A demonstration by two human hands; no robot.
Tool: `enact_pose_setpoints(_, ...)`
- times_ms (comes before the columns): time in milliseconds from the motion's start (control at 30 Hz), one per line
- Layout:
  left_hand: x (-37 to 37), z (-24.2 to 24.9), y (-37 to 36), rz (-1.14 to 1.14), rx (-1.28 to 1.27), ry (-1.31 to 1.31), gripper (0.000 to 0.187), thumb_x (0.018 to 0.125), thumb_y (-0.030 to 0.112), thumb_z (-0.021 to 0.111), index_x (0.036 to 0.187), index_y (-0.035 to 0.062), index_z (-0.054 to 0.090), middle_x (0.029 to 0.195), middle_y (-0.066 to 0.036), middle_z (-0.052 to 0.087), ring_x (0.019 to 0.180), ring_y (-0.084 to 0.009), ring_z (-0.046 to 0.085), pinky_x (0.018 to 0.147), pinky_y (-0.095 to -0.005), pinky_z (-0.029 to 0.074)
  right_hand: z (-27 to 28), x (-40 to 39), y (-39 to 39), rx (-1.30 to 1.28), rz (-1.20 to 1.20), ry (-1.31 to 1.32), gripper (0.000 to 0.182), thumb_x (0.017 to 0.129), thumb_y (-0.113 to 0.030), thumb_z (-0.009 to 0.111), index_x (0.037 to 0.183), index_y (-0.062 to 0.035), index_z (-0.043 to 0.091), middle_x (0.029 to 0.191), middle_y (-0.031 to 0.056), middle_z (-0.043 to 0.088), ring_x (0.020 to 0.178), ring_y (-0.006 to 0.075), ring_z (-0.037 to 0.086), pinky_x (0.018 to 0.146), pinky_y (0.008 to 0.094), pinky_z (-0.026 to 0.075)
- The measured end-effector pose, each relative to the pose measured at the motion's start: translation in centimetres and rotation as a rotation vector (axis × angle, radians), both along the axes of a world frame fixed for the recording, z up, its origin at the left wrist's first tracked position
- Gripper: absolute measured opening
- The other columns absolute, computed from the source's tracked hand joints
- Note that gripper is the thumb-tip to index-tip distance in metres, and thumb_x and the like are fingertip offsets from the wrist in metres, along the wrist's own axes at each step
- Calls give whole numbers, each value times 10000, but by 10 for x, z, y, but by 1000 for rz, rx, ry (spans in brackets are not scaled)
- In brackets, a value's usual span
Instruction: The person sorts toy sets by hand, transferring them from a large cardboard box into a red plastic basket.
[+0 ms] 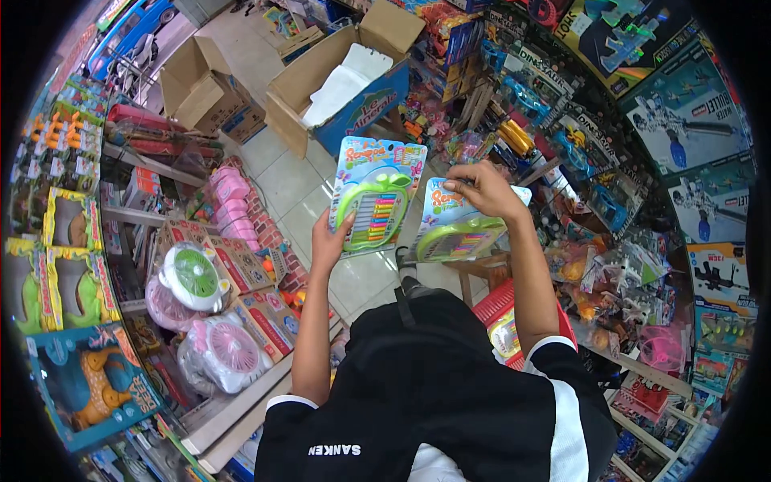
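My left hand grips the lower left edge of a carded toy abacus, thumb over its front. The pack has a blue card and a green apple-shaped frame with rows of coloured beads. To its right, my right hand pinches the top of a second carded abacus, also green-framed and tilted away from the first. Below my right forearm, a red plastic basket holds a similar-looking pack, partly hidden by my body.
Two open cardboard boxes, a blue-printed one and a plain brown one, stand ahead on the tiled floor. Shelves of bagged toys line the right. Boxed fans and toy animals crowd the left.
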State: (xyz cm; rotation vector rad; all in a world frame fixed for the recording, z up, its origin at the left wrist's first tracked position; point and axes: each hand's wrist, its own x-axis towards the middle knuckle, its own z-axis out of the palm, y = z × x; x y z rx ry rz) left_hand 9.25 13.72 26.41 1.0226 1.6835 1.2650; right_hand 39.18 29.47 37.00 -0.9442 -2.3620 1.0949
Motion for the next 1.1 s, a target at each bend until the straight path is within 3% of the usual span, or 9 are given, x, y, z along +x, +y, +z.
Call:
enact_pose_setpoints(133, 16, -2, -56, -57, -3, -74, 344, 918, 230, 679, 1135, -27, 606, 979, -55, 682, 852, -101, 618, 770, -271, 497, -6, -19, -44, -68, -4, 184, 238, 910, -224, 636, 923, 13, 651, 754, 189, 631, 683, 351, 595, 634, 395, 442)
enact_pose_setpoints(300, 48, -4, -139, -144, -60, -302, 374, 932, 248, 669, 1171, -30, 593, 1039, -46, 675, 895, -86, 605, 806, -270, 492, -40, -38, -101, 76, -208, 103, 329, 906, -326, 638, 949, -2, 674, 749, 202, 632, 671, 366, 585, 638, 420, 440)
enact_pose_setpoints(600, 98, 2, -215, -190, -169, -298, 385, 891, 247, 716, 1146, -22, 614, 1008, -68, 691, 878, -99, 626, 785, -266, 497, -58, 12, -192, 128, -416, -29, 298, 865, -301, 683, 943, -14, 685, 766, 180, 641, 741, 373, 614, 694, 430, 476)
enact_pose_setpoints(667, 111, -10, -217, -235, -129, -323, 386, 890, 246, 716, 1152, -18, 613, 1012, -69, 691, 878, -100, 628, 780, -265, 497, -62, 38, -207, 256, -434, 173, 280, 849, -245, 689, 1010, -20, 655, 869, 141, 622, 850, 328, 605, 774, 405, 470)
enact_pose_setpoints(700, 115, -15, -217, -224, -125, -360, 386, 890, 245, 716, 1155, -16, 612, 1016, -67, 690, 880, -98, 628, 782, -264, 496, -64, 52, -216, 373, -465, 156, 335, 822, -221, 708, 1091, -42, 620, 1005, 125, 567, 1000, 310, 551, 850, 401, 448)
enact_pose_setpoints(867, 140, -14, -208, -251, -146, -453, 364, 907, 220, 698, 1171, -11, 602, 1044, -65, 687, 899, -92, 626, 789, -251, 488, -97, 132, -271, 518, -858, -59, 498, 805, -257, 737, 1202, -29, 542, 1146, 186, 502, 1094, 356, 489, 888, 437, 440)
enact_pose_setpoints(933, 154, -18, -198, -301, -156, -449, 342, 919, 216, 684, 1163, -10, 602, 1046, -67, 686, 895, -97, 632, 783, -255, 494, -109, 154, -306, 218, -1078, 125, 571, 835, -284, 724, 1263, 0, 473, 1127, 200, 489, 1079, 352, 502, 923, 434, 439)
enact_pose_setpoints(1000, 168, -21, -192, -314, -174, -517, 324, 924, 217, 678, 1146, -8, 604, 1044, -70, 686, 886, -97, 637, 772, -258, 501, -118, 166, -343, 124, -1170, 90, 619, 880, -309, 693, 1329, 10, 411, 1176, 210, 506, 1119, 322, 513, 968, 410, 429)
enact_pose_setpoints(1100, 209, -25, -179, -406, -266, -543, 336, 931, 223, 668, 1158, -11, 587, 1047, -70, 680, 895, -99, 641, 781, -271, 512, -144, 195, -380, -563, -1089, 517, 666, 930, -326, 636, 1411, 22, 333, 1327, 221, 499, 1224, 277, 486, 1027, 377, 391)
